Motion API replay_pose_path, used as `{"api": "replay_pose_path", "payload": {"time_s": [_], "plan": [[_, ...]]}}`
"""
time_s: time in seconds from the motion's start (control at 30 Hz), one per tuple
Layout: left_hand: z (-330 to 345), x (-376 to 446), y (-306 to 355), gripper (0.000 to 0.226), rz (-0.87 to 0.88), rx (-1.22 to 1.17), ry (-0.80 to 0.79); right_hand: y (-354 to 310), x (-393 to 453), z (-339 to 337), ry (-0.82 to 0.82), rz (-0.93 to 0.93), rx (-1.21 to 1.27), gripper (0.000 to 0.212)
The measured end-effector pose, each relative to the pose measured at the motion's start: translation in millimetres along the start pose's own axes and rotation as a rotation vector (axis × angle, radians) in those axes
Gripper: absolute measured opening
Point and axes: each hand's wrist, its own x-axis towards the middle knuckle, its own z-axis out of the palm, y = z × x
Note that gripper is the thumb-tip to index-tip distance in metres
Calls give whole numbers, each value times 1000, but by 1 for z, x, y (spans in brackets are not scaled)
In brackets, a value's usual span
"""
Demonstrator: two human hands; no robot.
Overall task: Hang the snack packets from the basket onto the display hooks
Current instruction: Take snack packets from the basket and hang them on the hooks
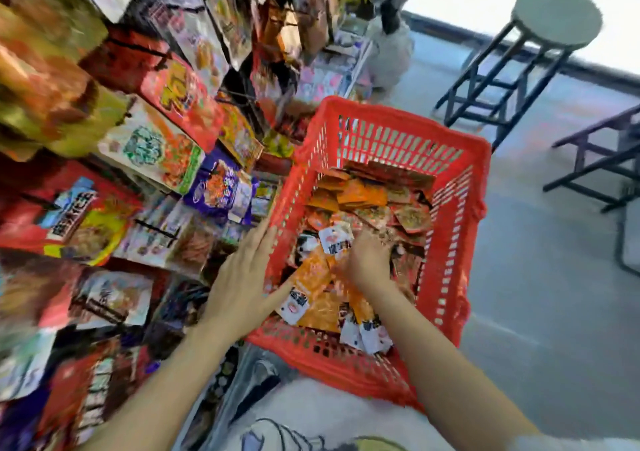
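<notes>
We see a red plastic basket (460,187) with slotted walls, part-filled with small snack packets (360,198), mostly orange and red, some white-ended. The heap lies loose on the basket floor, thicker toward the near wall. None of those packets is on a hook; they are all inside the basket.

Our left hand (242,277) lies against the basket's left wall, fingers (258,239) straight and together, palm down, thumb reaching over the rim toward an orange packet (311,277). It grips nothing.

Our right hand (369,260) is down inside the basket among the packets. Its fingers are curled into the heap next to a white packet (337,241), but motion blur hides the tips, so we cannot tell whether they have hold of anything.

Left of the basket stands the display rack (145,146), crowded with hanging snack bags in red, purple, green and yellow on dark hooks (138,47). The rack is heavily blurred.

Right of the basket is grey floor (554,295). A round-topped stool (557,18) with black legs stands at the far right, and another dark frame (602,160) is just beside it.
</notes>
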Motion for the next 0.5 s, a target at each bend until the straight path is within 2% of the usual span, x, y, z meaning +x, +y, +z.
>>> {"api": "replay_pose_path", "payload": {"time_s": [0.07,0.1,0.13,0.2,0.23,0.3,0.37,0.5], "plan": [[-1,1,0,98,-9,-16,-5,-2,2,8,-16,28,177,84],[-1,3,-1,97,-7,-17,-11,-1,4,10,-29,43,274,79],[-3,5,-2,95,-7,-10,-18,0,4,8,-24,48,360,70],[-6,13,-2,93,-10,9,-36,5,8,3,53,56,489,35],[-9,18,-2,91,-9,20,-35,7,10,-2,96,71,581,30],[-16,33,1,89,13,45,-20,10,18,-16,166,87,743,45],[-23,48,5,89,49,61,12,7,27,-39,185,96,848,45],[-26,75,12,91,77,102,0,-13,69,-75,175,65,807,44]]}}
